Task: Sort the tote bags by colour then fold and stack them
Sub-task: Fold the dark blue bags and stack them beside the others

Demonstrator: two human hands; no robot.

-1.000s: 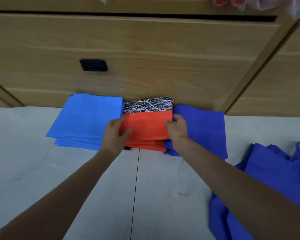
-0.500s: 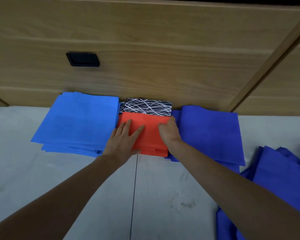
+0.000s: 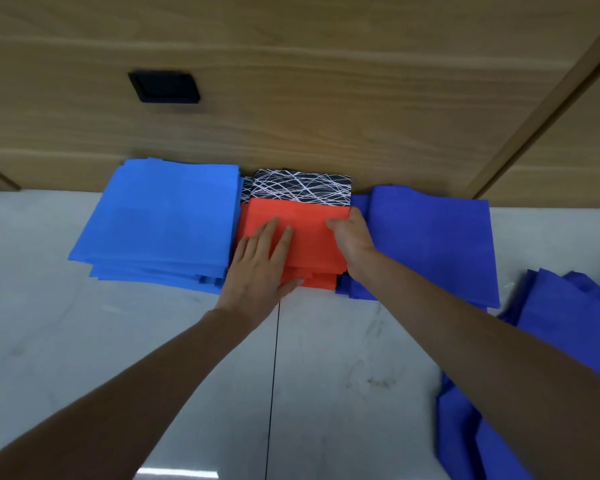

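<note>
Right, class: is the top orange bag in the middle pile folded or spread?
Folded: the orange bag lies as a compact flat rectangle, left hand flat on it, right hand holding its edge.

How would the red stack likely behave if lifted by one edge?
Probably floppy: the red stack is thin folded fabric, its lower layers sticking out unevenly at the near edge. Likely light but apt to slide apart; the left hand presses flat on top, the right hand grips its edge.

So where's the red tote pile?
The red tote pile sits centre of the head view, against the wooden cabinet, between the light blue stack (left) and dark blue stack (right).
</note>
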